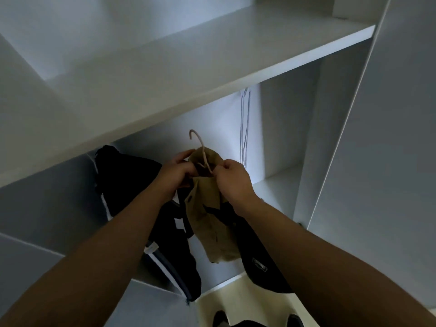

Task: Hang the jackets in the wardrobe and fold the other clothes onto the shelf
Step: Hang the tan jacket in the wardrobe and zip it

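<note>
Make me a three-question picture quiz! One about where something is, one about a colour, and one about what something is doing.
1. Where does the striped black jacket hang?
A) beside the left hand
B) on top of the shelf
C) in a drawer

2. What colour is the jacket on the hanger?
A) red
B) blue
C) tan

3. What is the hanger's hook doing?
A) hooked over a rail
B) sticking up free in the air
C) lying on the shelf

Answers:
1 A: it hangs just left of that hand.
2 C: its cloth is tan.
3 B: the left hand grips the jacket, the right hand pinches the hanger, and the hook touches nothing.
</note>
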